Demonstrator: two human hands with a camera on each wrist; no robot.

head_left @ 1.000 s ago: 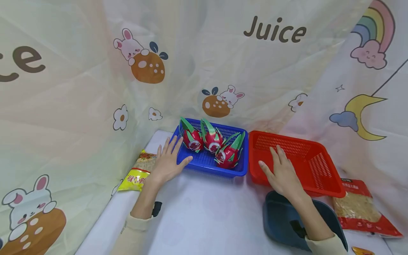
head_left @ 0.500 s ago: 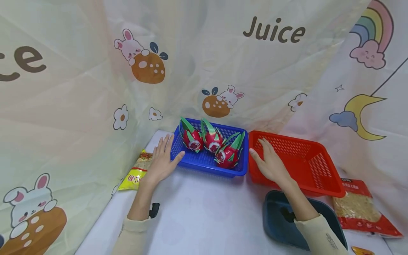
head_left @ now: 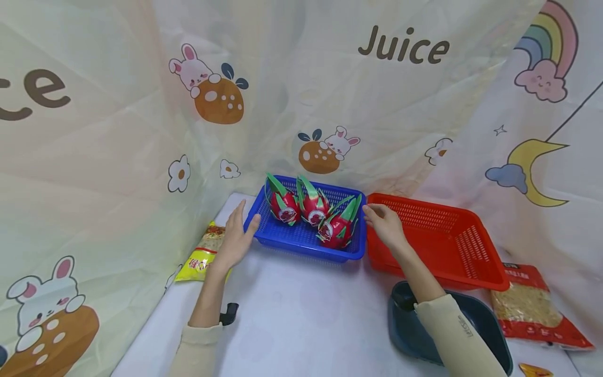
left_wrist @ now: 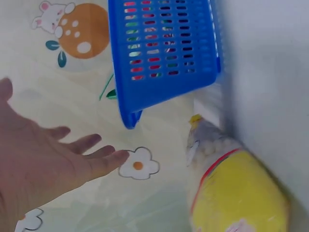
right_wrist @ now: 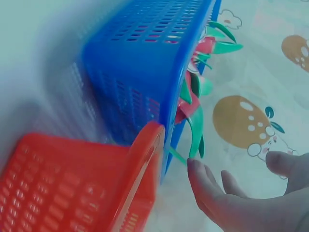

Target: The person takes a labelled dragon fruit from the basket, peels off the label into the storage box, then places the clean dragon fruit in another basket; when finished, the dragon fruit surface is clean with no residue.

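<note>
A blue perforated basket (head_left: 292, 240) stands on the white table and holds three red dragon fruits (head_left: 334, 233) with green leaves. My left hand (head_left: 235, 238) is beside the basket's left end, fingers extended. In the left wrist view a gap shows between those fingers and the basket wall (left_wrist: 164, 87). My right hand (head_left: 387, 228) is over the seam between the blue basket and the red basket (head_left: 438, 251). Its slightly bent fingers hold nothing. The right wrist view shows one fingertip close to a leaf tip (right_wrist: 195, 130); whether they touch I cannot tell.
Under my right forearm sits a dark blue-green basin (head_left: 400, 332). A red-and-clear bag (head_left: 525, 303) lies right of it, with a small orange packet (head_left: 534, 370) in front. A yellow bag (head_left: 198, 262) lies beside my left hand. Printed cloth hangs behind the baskets.
My right hand has moved left from over the red basket to the blue basket's right rim. My left hand has drawn left from over the blue basket to beside it. The baskets and fruits stay put.
</note>
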